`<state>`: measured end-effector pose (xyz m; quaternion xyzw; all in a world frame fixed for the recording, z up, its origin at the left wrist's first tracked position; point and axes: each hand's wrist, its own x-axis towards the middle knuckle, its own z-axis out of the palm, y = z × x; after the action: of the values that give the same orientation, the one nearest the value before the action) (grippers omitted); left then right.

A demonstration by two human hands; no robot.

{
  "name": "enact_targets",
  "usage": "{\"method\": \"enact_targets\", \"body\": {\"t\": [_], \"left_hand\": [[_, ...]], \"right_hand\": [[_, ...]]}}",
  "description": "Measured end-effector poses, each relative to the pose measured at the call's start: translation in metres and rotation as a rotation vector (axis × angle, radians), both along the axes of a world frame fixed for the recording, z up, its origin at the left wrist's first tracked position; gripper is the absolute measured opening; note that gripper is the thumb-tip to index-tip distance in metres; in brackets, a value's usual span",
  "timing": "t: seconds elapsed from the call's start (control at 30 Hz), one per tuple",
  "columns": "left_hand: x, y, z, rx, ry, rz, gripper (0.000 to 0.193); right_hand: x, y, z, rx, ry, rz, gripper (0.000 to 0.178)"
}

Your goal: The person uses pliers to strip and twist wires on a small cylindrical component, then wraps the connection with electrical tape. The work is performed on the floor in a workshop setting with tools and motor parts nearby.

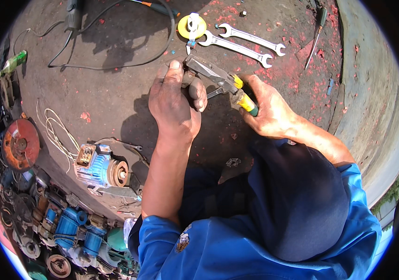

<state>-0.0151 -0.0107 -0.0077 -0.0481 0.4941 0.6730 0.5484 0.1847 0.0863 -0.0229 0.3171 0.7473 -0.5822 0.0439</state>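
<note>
Over dark, red-flecked ground (106, 93), near the centre of the view: pliers (228, 84) with yellow-and-green handles in the right hand (274, 108), fingers clamped around the grips, nose angled up and leftward to the left hand (174, 100). Just below that nose, a small dark part (188, 77), pinched between the thumb and curled fingers of the left hand. Cannot tell, from this angle, a true bite of the jaws on the part from mere contact.

Hold the part firmly and low, with fingertips well clear of the jaw tips. Seat the nose squarely before any squeeze; beware of a corner grip, likely to slip and nip the thumb. Press evenly through the palm, without jerking, both wrists steady and eyes on the point of contact. Mind the bright metal piece (215, 93) under the pliers too, of a kind hard to make out. Beyond the nose, steer clear of the nearer spanner (235, 48), the farther spanner (251, 38) and the yellow disc (201, 27); likewise, off to the right, the screwdriver (318, 31).
</note>
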Motion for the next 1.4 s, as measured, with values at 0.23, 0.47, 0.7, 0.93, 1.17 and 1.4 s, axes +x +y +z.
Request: {"method": "enact_targets", "body": {"t": [0.23, 0.47, 0.7, 0.93, 1.17, 1.4], "left_hand": [[0.01, 0.008, 0.006, -0.03, 0.235, 0.074, 0.03], [0.007, 0.007, 0.01, 0.012, 0.069, 0.063, 0.027], [-0.007, -0.008, -0.001, 0.136, -0.052, -0.068, 0.026], [0.009, 0.004, 0.003, -0.05, 0.329, -0.062, 0.026], [0.011, 0.001, 0.003, -0.045, 0.49, -0.115, 0.023], [0.011, -0.004, -0.002, -0.008, 0.46, -0.103, 0.024]], "right_hand": [[-0.001, 0.002, 0.003, -0.001, 0.001, -0.005, 0.064], [-0.002, 0.003, 0.004, -0.043, -0.062, -0.001, 0.064], [0.0, 0.001, 0.002, 0.008, 0.042, -0.013, 0.061], [-0.001, 0.002, 0.004, -0.002, -0.035, -0.053, 0.063], [0.002, 0.002, 0.003, 0.088, -0.056, -0.08, 0.065], [0.005, 0.0, 0.002, 0.027, -0.053, -0.071, 0.06]]}}
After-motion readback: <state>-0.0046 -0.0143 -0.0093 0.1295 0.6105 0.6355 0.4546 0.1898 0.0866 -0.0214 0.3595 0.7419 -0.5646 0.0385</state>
